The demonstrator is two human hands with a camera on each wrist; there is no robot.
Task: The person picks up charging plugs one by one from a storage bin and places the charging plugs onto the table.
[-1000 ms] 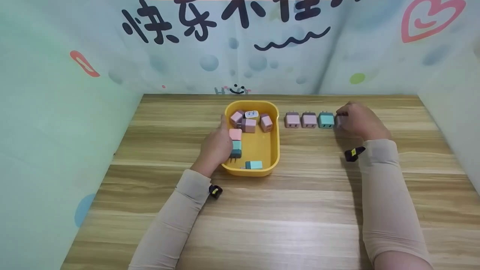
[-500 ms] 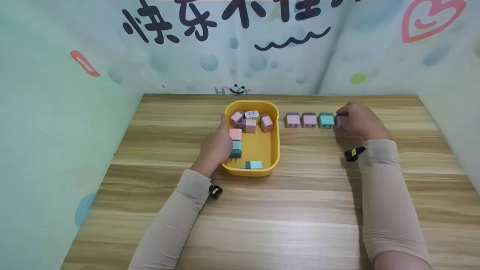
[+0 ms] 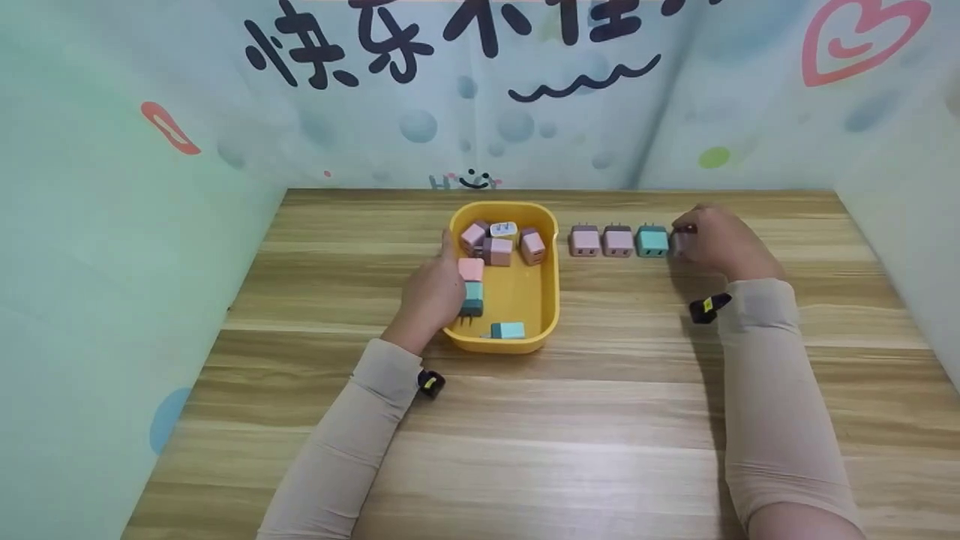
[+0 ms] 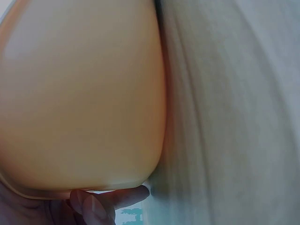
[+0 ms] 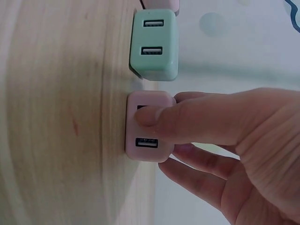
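Observation:
A yellow plastic bin [image 3: 551, 296] holds several USB wall chargers, pink, teal and one white-topped. My left hand [image 3: 433, 292] grips the bin's left side; the left wrist view shows fingers [image 4: 96, 208] against its outer wall. To the bin's right, wall chargers stand in a row with USB ports toward me and prongs at the back: two pink ones, one [image 3: 585, 241] beside the other, then a teal charger [image 5: 154, 44]. At the row's right end my right hand [image 3: 724, 241] pinches a pink charger [image 5: 146, 152], thumb over one port. That charger stands on the table, a small gap from the teal one.
The wood-grain table [image 3: 525, 442] ends at a printed cloth backdrop [image 3: 360, 135] behind the bin and the row. Cloth walls flank the table on both sides.

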